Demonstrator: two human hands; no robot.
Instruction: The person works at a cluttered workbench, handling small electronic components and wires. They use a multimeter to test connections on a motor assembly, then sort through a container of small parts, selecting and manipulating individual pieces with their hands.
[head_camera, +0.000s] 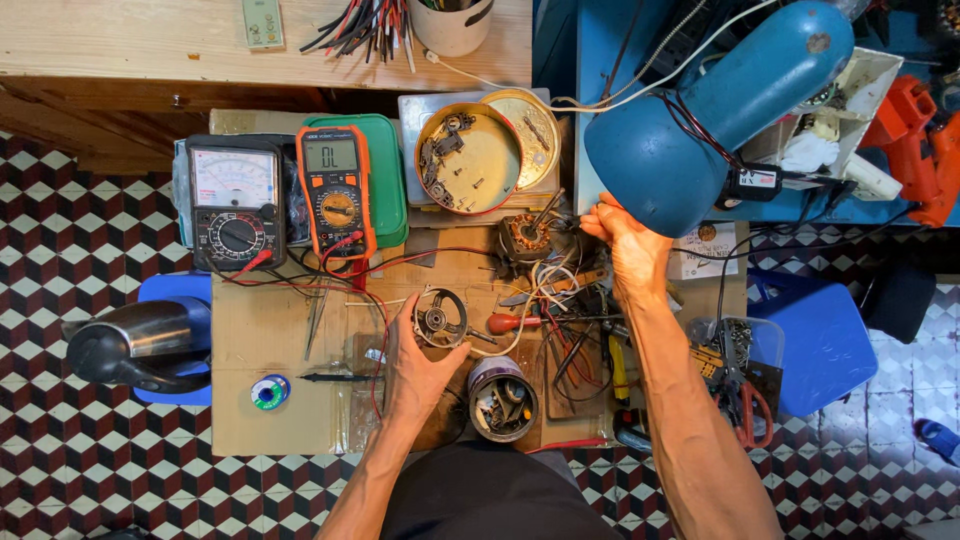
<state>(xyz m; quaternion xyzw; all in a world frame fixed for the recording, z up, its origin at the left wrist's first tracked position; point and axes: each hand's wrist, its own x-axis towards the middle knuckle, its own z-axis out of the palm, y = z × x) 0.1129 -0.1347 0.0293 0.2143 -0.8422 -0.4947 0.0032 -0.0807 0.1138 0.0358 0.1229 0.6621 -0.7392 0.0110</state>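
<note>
My left hand rests on the cardboard-covered bench, its fingers touching a round metal motor end cover. My right hand reaches forward to a small motor stator with copper windings; its fingertips pinch at the thin wires on the stator's right side, just under a blue desk lamp. A red-handled screwdriver lies between my hands. A tin of small parts stands near my left wrist.
An orange digital multimeter and a black analog meter lie at the back left with red and black leads. Round tins with parts sit behind the stator. A solder reel, pliers, a kettle and a blue stool surround the bench.
</note>
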